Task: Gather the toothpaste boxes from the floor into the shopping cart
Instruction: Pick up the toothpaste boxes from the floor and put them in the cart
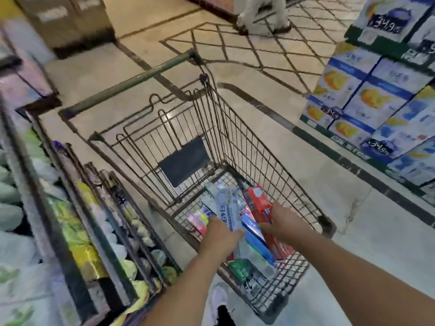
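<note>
While both arms are reaching over the shopping cart [247,147], the left hand [220,236] is holding a pale blue toothpaste box [227,209] in a tight grip, and the right hand [283,222] is gripping a red toothpaste box [257,202]. Just below both grips, more boxes [255,252] are lying piled in the basket, touching each other.

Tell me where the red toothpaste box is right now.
In the head view, the red toothpaste box is held by the right hand over the shopping cart, beside the pale blue box.
</note>
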The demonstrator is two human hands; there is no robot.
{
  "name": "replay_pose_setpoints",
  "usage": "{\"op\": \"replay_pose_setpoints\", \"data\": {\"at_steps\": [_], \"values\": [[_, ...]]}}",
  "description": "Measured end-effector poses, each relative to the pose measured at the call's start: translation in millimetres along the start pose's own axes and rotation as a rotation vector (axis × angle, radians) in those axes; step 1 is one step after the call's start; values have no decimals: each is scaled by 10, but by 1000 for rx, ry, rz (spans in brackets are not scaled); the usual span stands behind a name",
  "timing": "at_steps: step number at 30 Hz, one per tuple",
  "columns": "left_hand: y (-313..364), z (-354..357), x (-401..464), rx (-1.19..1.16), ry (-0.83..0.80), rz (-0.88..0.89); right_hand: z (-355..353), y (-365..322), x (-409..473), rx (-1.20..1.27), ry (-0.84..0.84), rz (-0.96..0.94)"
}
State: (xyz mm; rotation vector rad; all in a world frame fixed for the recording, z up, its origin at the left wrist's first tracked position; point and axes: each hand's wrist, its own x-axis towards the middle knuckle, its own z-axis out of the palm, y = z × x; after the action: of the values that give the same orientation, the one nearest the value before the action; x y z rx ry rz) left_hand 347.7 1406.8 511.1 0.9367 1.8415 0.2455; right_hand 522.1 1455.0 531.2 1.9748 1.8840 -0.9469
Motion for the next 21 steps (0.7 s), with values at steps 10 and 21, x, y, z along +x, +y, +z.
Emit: {"op": "replay_pose_setpoints", "data": {"at_steps": [10,21], "values": [[-379,263,1549,-166,121,-316,682,-286,1705,40,-109,-90],[-898,495,2624,-110,347,-670,1491,-806,2739,129,-181,-327]]}}
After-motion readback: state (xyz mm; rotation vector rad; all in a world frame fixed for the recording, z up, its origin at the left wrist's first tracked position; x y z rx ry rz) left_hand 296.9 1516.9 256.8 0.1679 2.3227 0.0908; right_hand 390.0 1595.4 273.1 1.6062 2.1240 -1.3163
